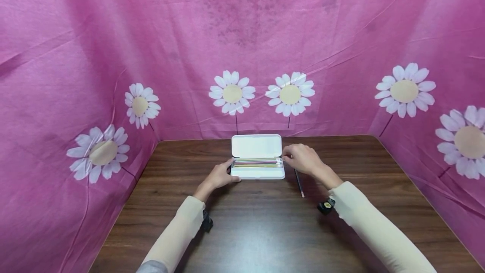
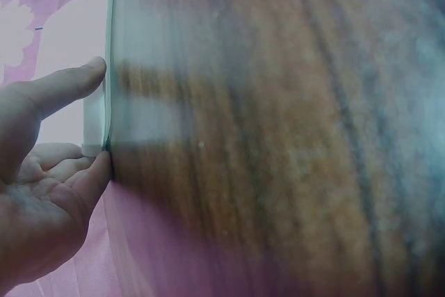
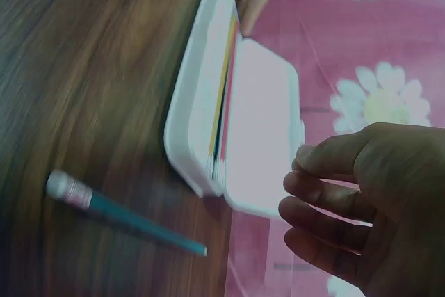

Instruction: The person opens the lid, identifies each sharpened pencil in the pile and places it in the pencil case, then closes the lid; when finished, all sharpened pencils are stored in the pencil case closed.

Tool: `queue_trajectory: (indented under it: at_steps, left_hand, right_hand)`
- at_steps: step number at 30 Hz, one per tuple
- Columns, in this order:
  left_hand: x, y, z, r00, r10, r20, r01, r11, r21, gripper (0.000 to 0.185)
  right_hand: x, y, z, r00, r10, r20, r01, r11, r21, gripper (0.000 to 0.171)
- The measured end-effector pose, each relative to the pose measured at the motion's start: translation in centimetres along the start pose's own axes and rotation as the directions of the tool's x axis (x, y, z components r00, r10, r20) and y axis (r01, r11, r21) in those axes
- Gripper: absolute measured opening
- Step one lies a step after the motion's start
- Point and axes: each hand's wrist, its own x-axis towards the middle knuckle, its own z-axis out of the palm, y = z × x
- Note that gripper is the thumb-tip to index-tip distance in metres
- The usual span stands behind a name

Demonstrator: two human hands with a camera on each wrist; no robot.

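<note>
White plastic pencil case (image 1: 257, 172) lay open mid-desk (image 1: 242, 231), long axis left to right, lid hinged back on the far side. Coloured pencils (image 1: 257, 162) were packed; one pencil (image 1: 299, 183) remained outside, right, pointing near-far. Left hand (image 1: 221, 176) steadied the case's left end; right hand (image 1: 303, 160), loosely curled, grasped nothing.

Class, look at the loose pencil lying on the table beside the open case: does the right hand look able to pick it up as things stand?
Probably yes. The pencil lies bare on the table just beside the right hand, nothing covering it, and that hand holds nothing.
</note>
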Motion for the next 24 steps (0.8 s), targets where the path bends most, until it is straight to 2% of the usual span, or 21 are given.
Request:
queue_trajectory:
  at_steps: [8,16,20,24]
  left_hand:
    - [0.2,-0.2,0.1,1.000,0.007,0.003,-0.007,1.000,0.015,0.094]
    - [-0.1,-0.1,0.0,0.999,0.034,-0.011,-0.034,0.999,0.016,0.094]
    - [-0.2,0.0,-0.1,1.000,0.020,-0.005,-0.020,1.000,0.008,0.094]
    - [-0.2,0.1,-0.1,1.000,0.015,0.002,-0.015,1.000,-0.008,0.094]
  right_hand:
    - [-3.2,2.9,-0.7,0.991,0.133,-0.009,-0.133,0.991,0.017,0.005]
    - [-5.3,3.6,1.9,0.976,0.209,0.058,-0.211,0.977,0.026,0.013]
    - [-5.6,3.4,3.2,0.964,0.248,0.092,-0.252,0.967,0.028,0.023]
    - [-5.5,3.3,3.7,0.948,0.295,0.123,-0.301,0.953,0.036,0.026]
